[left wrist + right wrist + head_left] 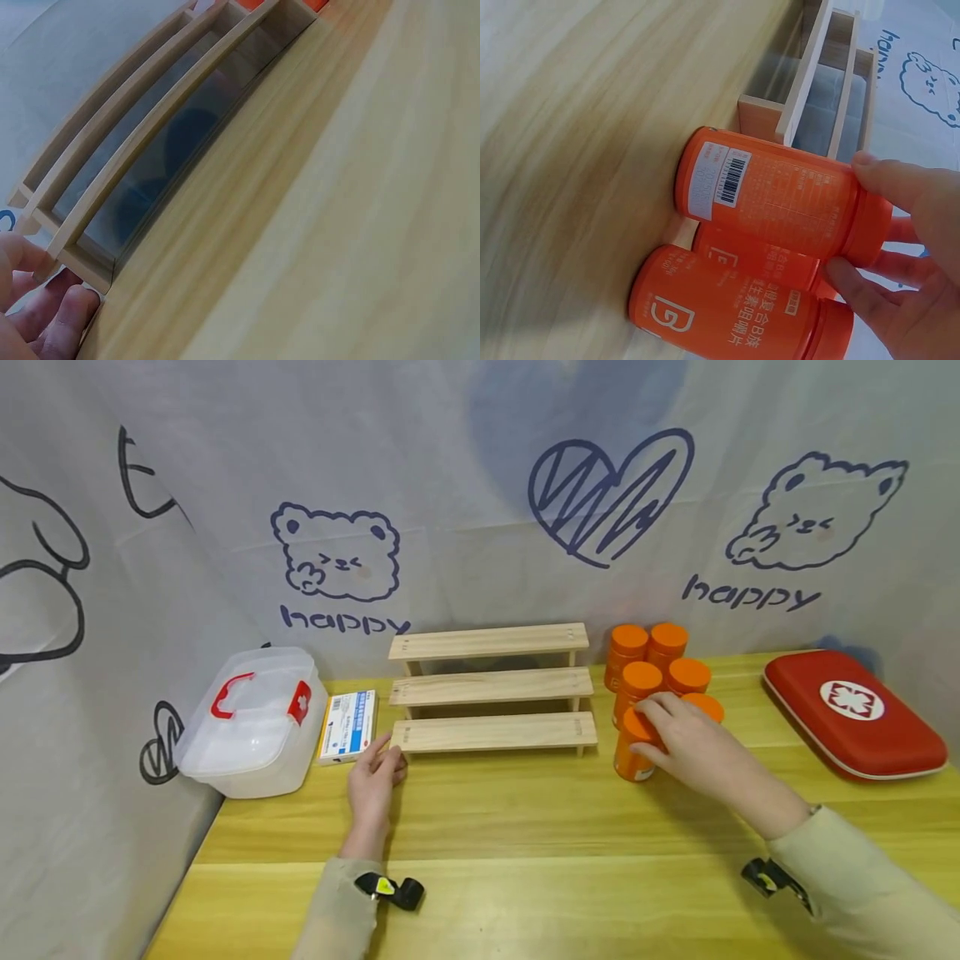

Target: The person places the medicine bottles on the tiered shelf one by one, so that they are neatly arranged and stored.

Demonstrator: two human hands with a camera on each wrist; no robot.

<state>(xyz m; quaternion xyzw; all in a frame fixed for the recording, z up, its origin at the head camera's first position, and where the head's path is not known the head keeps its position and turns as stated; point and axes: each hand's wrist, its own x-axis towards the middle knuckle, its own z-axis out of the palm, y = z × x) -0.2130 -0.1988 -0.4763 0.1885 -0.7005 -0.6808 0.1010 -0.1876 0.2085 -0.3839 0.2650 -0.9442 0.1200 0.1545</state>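
Note:
A three-tier wooden step rack [495, 732] stands mid-table against the curtain. At its front left corner my left hand [372, 785] holds the end of the lowest tier; in the left wrist view the fingers [66, 319] bend around that end and its leg. My right hand [705, 752] grips an orange pill bottle [769, 195] by its cap, with fingertips on opposite sides. This bottle is the front left one of a cluster, near the rack's right end. In the right wrist view another orange bottle [727, 307] stands beside it. Some bottles are partly hidden behind my right hand.
Several more orange bottles [628, 642] stand behind, in rows. A red first-aid case [855, 714] lies at the right. On the left are a blue, white and yellow medicine box [348, 727] and a clear lidded plastic box [255, 718] with a red handle.

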